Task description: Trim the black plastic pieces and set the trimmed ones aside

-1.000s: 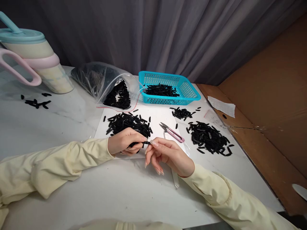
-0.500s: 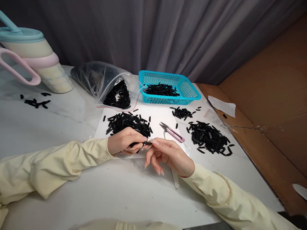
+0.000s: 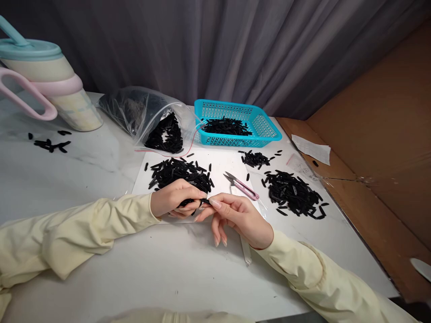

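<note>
My left hand (image 3: 178, 197) is closed around several small black elongated pieces, partly hidden by the fingers. One slim black piece (image 3: 204, 202) pokes out to the right, between the two hands. My right hand (image 3: 240, 217) pinches the far end of that piece between thumb and index finger, its other fingers curled loosely below. Just behind my left hand a heap of the same black pieces (image 3: 180, 172) lies on a white sheet (image 3: 218, 161). Pink-handled thread snips (image 3: 243, 186) lie behind my right hand, blades pointing up and left.
A blue basket (image 3: 235, 142) holds more black pieces; left of it lies an open clear plastic bag (image 3: 134, 107) of them. Heaps of pieces (image 3: 294, 193) are on the right. A tumbler with a pink handle (image 3: 72, 105) stands at left. Cardboard (image 3: 377, 134) borders the right side.
My right hand's fingers have shifted slightly, with the lower ones moving to the right and the pinch closing over more of the black piece. My left hand has barely moved.
</note>
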{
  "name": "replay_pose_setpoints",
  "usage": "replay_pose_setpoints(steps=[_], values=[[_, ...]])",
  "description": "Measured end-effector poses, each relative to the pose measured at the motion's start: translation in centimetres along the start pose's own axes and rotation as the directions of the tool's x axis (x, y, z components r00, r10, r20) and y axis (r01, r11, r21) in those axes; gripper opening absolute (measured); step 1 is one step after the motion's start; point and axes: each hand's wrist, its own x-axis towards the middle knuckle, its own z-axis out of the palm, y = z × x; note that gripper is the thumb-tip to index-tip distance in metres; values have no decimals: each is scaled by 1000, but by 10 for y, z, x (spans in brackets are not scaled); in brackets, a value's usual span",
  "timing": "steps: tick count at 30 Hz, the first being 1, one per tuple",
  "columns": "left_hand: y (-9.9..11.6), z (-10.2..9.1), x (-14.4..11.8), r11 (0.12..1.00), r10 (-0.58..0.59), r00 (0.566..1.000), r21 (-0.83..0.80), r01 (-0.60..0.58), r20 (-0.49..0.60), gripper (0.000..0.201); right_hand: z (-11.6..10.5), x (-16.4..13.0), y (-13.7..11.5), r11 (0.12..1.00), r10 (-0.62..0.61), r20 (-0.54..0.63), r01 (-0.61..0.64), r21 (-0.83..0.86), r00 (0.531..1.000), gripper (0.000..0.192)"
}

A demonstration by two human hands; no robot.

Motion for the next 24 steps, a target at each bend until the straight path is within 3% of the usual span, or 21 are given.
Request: replay_pose_setpoints(steps=[10, 24], values=[[1, 0, 0, 997, -20, 999, -74, 24, 48, 45, -1, -1, 0, 998, -66, -85, 65, -17, 994, 14], [0, 0, 0, 996, -23, 999, -80, 26, 44, 44, -1, -3, 1, 998, -59, -135, 54, -42, 989, 15]])
